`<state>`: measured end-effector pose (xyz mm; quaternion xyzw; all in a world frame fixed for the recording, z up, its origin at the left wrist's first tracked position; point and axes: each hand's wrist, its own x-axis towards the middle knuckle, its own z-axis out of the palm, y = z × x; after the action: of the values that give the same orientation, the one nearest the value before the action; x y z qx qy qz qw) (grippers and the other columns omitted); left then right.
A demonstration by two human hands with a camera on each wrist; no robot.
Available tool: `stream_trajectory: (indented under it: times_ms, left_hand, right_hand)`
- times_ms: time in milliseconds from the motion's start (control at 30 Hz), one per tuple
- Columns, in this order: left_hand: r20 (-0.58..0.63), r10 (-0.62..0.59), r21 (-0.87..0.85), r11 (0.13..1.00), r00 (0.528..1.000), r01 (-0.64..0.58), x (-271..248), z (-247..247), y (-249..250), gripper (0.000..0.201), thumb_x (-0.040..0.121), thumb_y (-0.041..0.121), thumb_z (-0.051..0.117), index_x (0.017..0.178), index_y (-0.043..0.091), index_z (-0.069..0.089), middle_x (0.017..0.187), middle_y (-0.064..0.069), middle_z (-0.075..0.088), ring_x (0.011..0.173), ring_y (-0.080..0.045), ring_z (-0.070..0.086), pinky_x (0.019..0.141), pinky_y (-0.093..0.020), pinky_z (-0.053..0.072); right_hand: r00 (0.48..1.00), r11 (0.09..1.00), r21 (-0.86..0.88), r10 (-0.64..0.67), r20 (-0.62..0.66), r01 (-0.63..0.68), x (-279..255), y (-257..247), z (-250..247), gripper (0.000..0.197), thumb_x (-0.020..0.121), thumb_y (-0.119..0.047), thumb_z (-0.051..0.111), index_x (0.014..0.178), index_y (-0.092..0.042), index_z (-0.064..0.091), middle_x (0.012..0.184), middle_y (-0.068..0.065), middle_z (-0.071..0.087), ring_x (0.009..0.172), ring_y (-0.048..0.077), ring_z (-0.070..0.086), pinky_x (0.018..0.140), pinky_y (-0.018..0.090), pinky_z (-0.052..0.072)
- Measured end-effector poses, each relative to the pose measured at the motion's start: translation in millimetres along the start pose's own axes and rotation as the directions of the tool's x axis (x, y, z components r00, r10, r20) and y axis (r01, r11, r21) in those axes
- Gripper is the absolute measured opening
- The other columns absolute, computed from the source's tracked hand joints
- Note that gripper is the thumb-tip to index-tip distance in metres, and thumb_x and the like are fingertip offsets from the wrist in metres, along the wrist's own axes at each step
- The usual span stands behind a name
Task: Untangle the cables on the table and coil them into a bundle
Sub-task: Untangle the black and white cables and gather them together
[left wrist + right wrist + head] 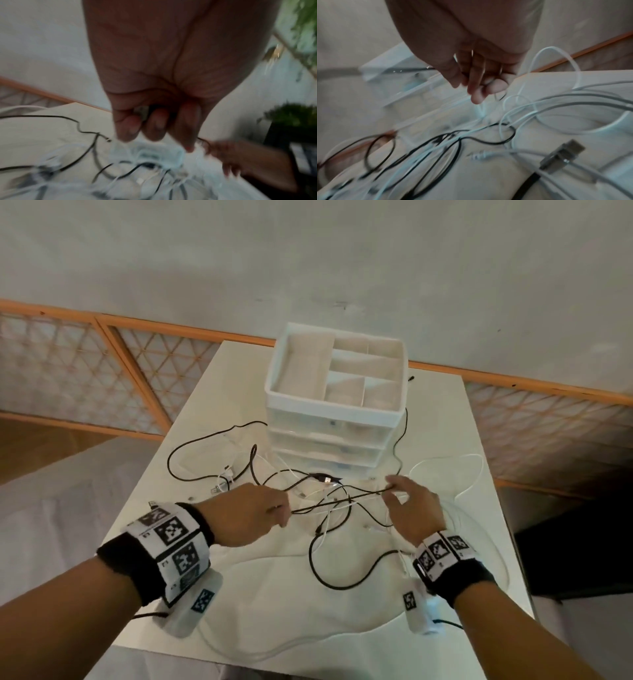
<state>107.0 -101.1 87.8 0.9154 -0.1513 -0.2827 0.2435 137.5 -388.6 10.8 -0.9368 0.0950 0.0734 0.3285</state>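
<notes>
A tangle of black cables and white cables lies on the white table. One thin black cable runs taut above the tangle between my two hands. My left hand pinches its left end. In the left wrist view the left hand is curled, with a metal plug tucked against the palm. My right hand pinches the same cable's right part. The right wrist view is blurred. It shows the right hand with its fingertips closed on the thin black cable.
A white drawer organiser with an open compartment tray on top stands at the back of the table, and cables run round its base. A grey USB plug lies near my right wrist. The table's edges fall away on both sides.
</notes>
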Motion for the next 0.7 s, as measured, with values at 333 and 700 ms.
stream_trajectory:
  times_ms: [333,700]
  left_hand:
    - [-0.3,-0.33,-0.424,0.886,0.895,0.185,2,31,-45,0.014,0.095,0.025,0.057,0.09,0.016,0.067,0.072,0.005,0.063,0.068,-0.012,0.056,0.063,-0.029,0.043]
    - [-0.556,0.168,-0.511,0.703,0.814,-0.495,5,-47,37,0.037,0.083,0.045,0.069,0.118,0.035,0.065,0.081,0.017,0.061,0.058,0.007,0.053,0.062,-0.014,0.043]
  right_hand:
    - [0.889,0.82,-0.467,-0.106,0.446,0.332,-79,-12,98,0.031,0.086,-0.05,0.053,0.098,-0.023,0.064,0.111,-0.001,0.058,0.105,0.025,0.061,0.082,0.033,0.044]
    - [0.746,0.748,0.08,-0.636,-0.196,0.659,-57,-183,-82,0.012,0.094,-0.024,0.063,0.095,-0.021,0.075,0.081,-0.008,0.072,0.072,0.008,0.062,0.069,0.025,0.049]
